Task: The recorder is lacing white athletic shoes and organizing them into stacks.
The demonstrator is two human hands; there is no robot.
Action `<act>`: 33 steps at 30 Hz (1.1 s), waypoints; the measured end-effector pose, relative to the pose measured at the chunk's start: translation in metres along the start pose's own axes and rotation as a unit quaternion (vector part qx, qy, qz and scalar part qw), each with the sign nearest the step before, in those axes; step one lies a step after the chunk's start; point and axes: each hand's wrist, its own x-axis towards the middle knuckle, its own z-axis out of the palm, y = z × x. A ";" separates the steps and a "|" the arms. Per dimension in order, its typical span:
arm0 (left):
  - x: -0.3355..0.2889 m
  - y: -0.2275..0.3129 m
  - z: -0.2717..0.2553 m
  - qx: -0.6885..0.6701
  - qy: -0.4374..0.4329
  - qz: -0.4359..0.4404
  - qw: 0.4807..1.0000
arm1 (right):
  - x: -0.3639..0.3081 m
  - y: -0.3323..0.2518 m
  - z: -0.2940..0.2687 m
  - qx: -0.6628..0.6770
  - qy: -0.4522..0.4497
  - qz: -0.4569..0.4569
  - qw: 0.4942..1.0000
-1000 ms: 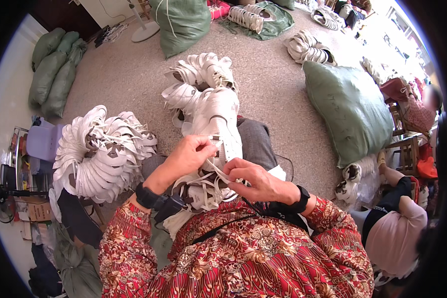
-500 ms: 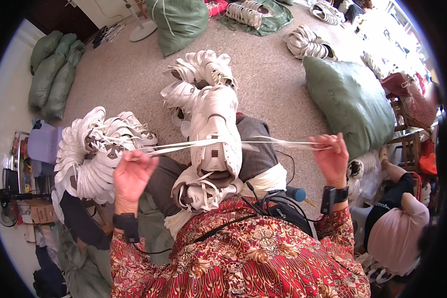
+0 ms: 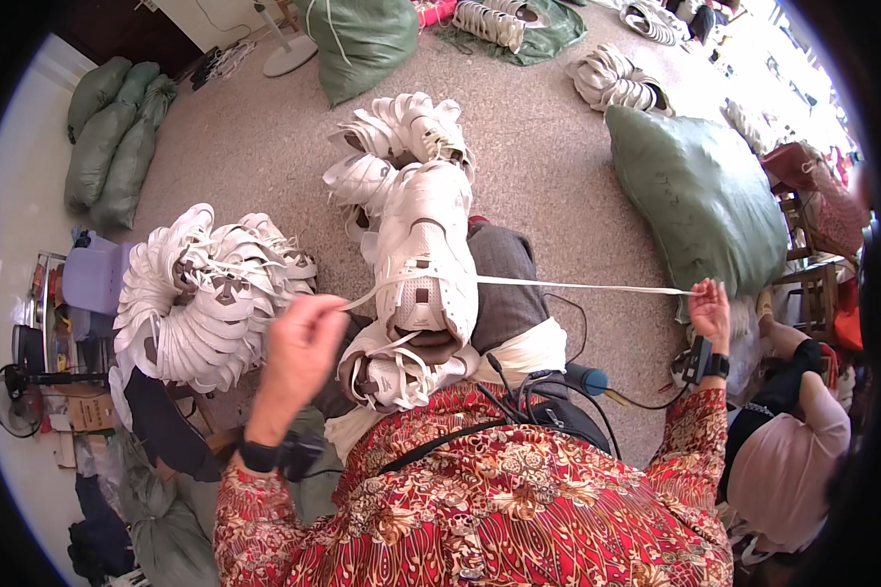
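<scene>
A stack of white shoe uppers (image 3: 426, 210) lies along my lap, with a dark perforated tongue patch on the nearest one. A white shoelace (image 3: 587, 288) runs through that upper and stretches out on both sides. To the right, my right hand (image 3: 710, 311) pinches its long end, pulled straight over my thigh. On the left my left hand (image 3: 303, 344) is closed on the shorter, slacker end of the same lace, close to the upper. Closer to my body rests another laced upper (image 3: 396, 380), its lace loops loose.
A curled pile of white uppers (image 3: 206, 303) sits at my left. Green sacks (image 3: 700, 201) stand right, far and left on the floor (image 3: 255, 166). A cable (image 3: 612, 416) crosses my waist. Another person (image 3: 788, 460) sits at the right, and a lilac bin (image 3: 93, 276) stands left.
My right hand has moved outward to the right, drawing its lace end longer. My left hand has come in toward the upper, and the lace on that side is shorter.
</scene>
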 end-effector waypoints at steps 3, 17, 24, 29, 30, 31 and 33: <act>0.007 0.046 0.057 -0.196 -0.123 -0.079 0.970 | 0.024 -0.038 0.003 -0.056 0.023 -0.090 0.994; 0.034 0.017 0.147 -0.130 0.037 -0.022 0.991 | -0.130 0.288 0.287 -0.500 -0.419 0.133 0.746; 0.031 0.015 0.151 -0.149 0.037 -0.018 0.988 | -0.121 0.298 0.303 -0.610 -0.439 -0.090 0.654; 0.030 0.018 0.148 -0.181 0.052 -0.036 0.981 | -0.119 0.289 0.319 -0.640 -0.477 -0.063 0.599; 0.030 0.018 0.147 -0.184 0.052 -0.036 0.981 | -0.116 0.288 0.322 -0.642 -0.477 -0.062 0.597; 0.031 0.018 0.146 -0.165 0.048 -0.017 0.985 | -0.112 0.287 0.325 -0.651 -0.498 -0.079 0.568; 0.029 0.020 0.143 -0.148 0.045 0.002 0.988 | -0.115 0.287 0.329 -0.659 -0.517 -0.095 0.538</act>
